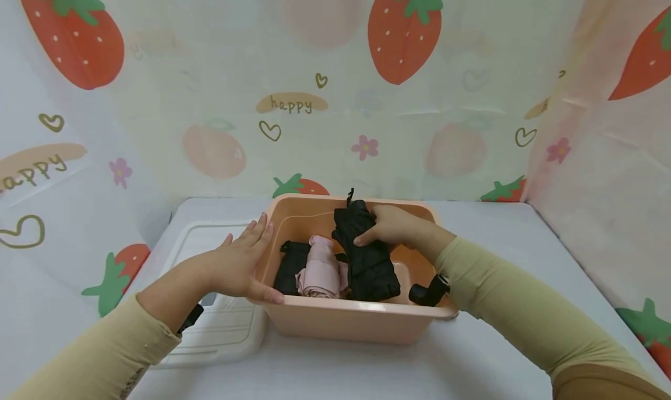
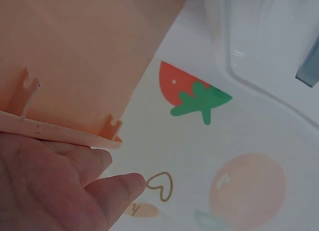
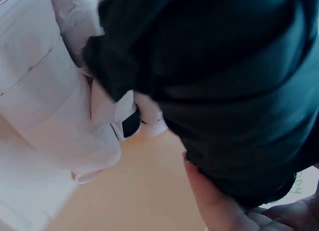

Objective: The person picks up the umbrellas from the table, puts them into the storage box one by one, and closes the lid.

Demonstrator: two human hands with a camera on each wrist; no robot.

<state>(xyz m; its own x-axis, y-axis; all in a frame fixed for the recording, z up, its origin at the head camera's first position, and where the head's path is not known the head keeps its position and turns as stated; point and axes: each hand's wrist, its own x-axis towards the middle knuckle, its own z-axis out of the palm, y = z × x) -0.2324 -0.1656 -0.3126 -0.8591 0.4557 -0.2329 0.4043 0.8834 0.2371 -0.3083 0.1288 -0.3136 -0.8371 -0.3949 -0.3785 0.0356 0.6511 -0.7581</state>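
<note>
A peach-coloured plastic bin [image 1: 346,324] stands on the table. My right hand [image 1: 395,225] grips a rolled black garment [image 1: 369,269] near its upper end, holding it tilted over the bin's middle. In the right wrist view the same black roll [image 3: 229,96] fills much of the frame, with my thumb [image 3: 207,193] against its side. Left of it in the bin lie a rolled pink garment [image 1: 321,272] and another folded black garment [image 1: 292,269]. Fingers spread and straight, my left hand [image 1: 236,266] rests on the bin's left rim; the left wrist view shows it under the rim [image 2: 55,132].
A white lid [image 1: 230,336] with a grey latch lies on the table [image 1: 493,342], left of the bin and partly behind my left forearm. Strawberry-printed sheeting [image 1: 293,50] walls the table at the back and both sides.
</note>
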